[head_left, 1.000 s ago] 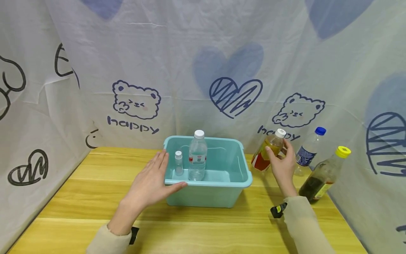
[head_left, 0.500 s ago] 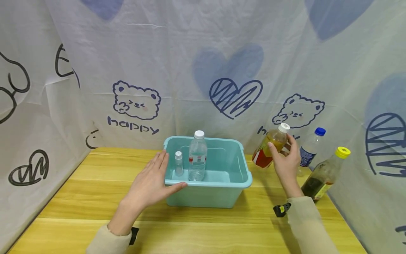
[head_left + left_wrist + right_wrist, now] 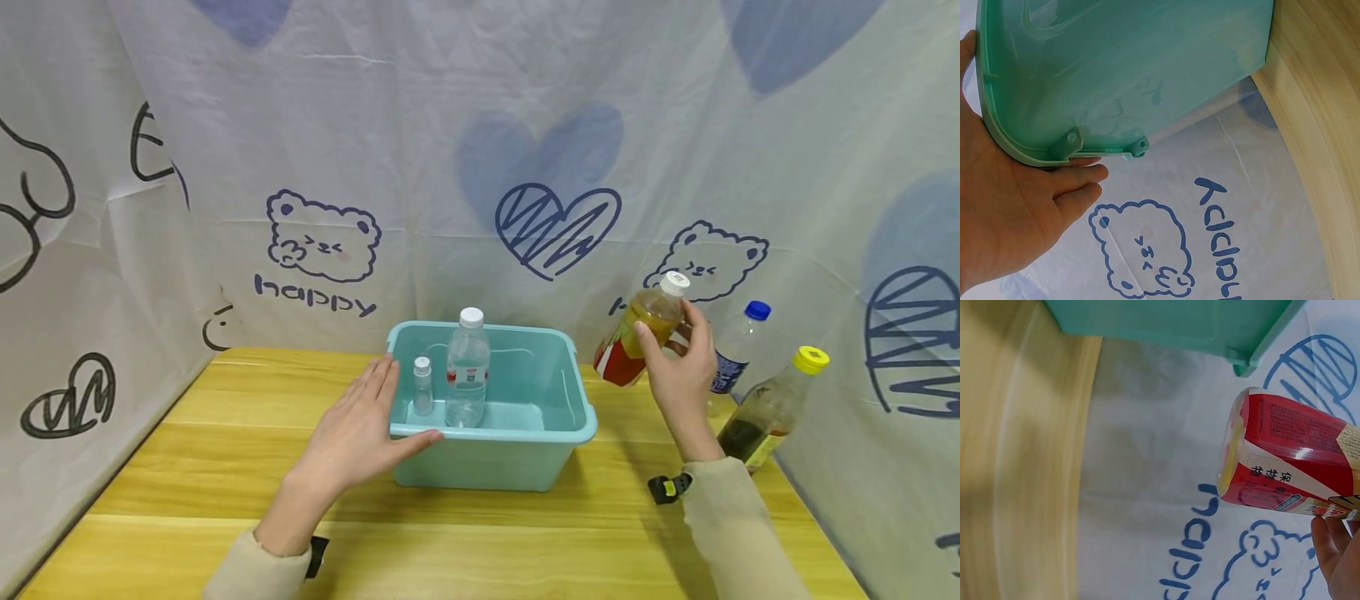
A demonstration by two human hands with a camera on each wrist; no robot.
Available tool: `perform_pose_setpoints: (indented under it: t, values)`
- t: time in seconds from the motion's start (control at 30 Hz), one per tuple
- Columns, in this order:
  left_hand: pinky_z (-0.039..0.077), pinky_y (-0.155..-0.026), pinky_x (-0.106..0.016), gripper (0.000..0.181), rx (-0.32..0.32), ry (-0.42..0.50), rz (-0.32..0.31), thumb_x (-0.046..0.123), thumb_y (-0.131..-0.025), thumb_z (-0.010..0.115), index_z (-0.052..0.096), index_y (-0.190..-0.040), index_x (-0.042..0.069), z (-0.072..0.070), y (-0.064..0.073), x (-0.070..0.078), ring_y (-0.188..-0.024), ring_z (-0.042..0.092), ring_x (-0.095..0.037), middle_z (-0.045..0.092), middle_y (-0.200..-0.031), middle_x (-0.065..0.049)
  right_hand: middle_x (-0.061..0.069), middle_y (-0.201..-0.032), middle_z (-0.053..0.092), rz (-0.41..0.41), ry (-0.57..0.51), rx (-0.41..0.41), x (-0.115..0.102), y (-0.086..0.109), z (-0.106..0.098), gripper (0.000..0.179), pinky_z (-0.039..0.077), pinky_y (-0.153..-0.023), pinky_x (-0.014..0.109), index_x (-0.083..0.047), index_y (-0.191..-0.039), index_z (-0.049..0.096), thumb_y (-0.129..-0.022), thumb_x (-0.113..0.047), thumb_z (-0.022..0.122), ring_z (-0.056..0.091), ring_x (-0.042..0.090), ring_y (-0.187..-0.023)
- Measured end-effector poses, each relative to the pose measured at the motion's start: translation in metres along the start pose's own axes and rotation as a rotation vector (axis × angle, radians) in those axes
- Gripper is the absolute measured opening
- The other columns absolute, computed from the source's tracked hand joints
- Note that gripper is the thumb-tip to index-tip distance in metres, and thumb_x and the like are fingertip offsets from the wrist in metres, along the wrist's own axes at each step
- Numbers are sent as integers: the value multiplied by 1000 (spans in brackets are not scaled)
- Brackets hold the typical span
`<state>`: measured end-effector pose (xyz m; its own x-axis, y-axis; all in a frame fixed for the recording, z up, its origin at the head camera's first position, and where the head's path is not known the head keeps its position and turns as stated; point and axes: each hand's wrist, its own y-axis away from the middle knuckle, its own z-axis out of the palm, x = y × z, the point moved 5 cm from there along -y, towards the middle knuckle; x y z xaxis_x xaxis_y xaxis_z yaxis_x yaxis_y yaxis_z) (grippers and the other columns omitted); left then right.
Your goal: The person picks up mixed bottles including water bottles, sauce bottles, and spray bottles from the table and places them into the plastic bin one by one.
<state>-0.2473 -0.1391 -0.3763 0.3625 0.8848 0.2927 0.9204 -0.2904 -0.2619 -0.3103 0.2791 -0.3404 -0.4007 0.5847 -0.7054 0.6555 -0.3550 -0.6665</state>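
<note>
My right hand (image 3: 681,375) grips a drink bottle (image 3: 637,337) with a white cap and a red and yellow label. The bottle tilts, its cap leaning right, and the right wrist view shows its base raised off the wooden table. To its left stands a teal plastic bin (image 3: 487,462). My left hand (image 3: 358,429) rests at the bin's left front corner with straight fingers along the left rim and the thumb on the front rim. Inside the bin, a clear water bottle (image 3: 467,375) with a white cap and a small clear bottle (image 3: 423,387) stand upright.
Right of my right hand stands a clear bottle (image 3: 729,358) with a blue cap, partly hidden by the hand. Nearer is a bottle (image 3: 761,417) of dark liquid with a yellow cap. A printed cloth (image 3: 435,167) hangs behind the wooden table (image 3: 450,542).
My right hand has lifted the drink bottle off the table, moving it up and slightly right in the head view. My left hand and the bin have stayed put.
</note>
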Motion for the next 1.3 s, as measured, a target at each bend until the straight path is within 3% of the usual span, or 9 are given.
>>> perform_pose_setpoints:
  t: [0.3,0.57,0.8,1.07,1.3]
  values:
    - [25,-126,-55,123,0,-2,1,84,-87,56,20,-163,-6,0,0,0,-156,21,-43,16,-171,-23,12,-145,57,-74,-41,16,-21,-3,3,66,49,-92,14,-8,-152,50,-96,-29,77,60,21,-120]
    - [25,-126,-54,123,-2,-2,1,84,-87,55,20,-163,-6,0,0,0,-156,21,-43,15,-171,-24,6,-146,56,-80,-61,-14,-37,-3,8,64,49,-93,16,-12,-153,49,-98,-30,75,58,16,-119]
    - [25,-126,-54,122,6,-9,7,84,-87,55,21,-162,-6,-1,-1,0,-156,22,-43,17,-170,-24,3,-149,54,-77,-101,-49,-50,-2,15,63,50,-96,18,-13,-154,47,-98,-27,74,57,18,-122]
    - [24,-127,-53,122,1,-9,4,84,-87,54,22,-162,-7,-2,0,1,-156,22,-43,17,-170,-24,7,-148,55,-111,-140,-75,-59,0,27,64,50,-97,17,-8,-153,46,-98,-23,74,57,15,-119]
    - [24,-127,-53,123,1,-14,8,85,-87,54,22,-162,-7,-1,0,1,-156,22,-43,17,-170,-24,11,-145,56,-140,-158,-102,-67,4,37,64,51,-95,14,-6,-151,48,-96,-18,77,60,22,-120]
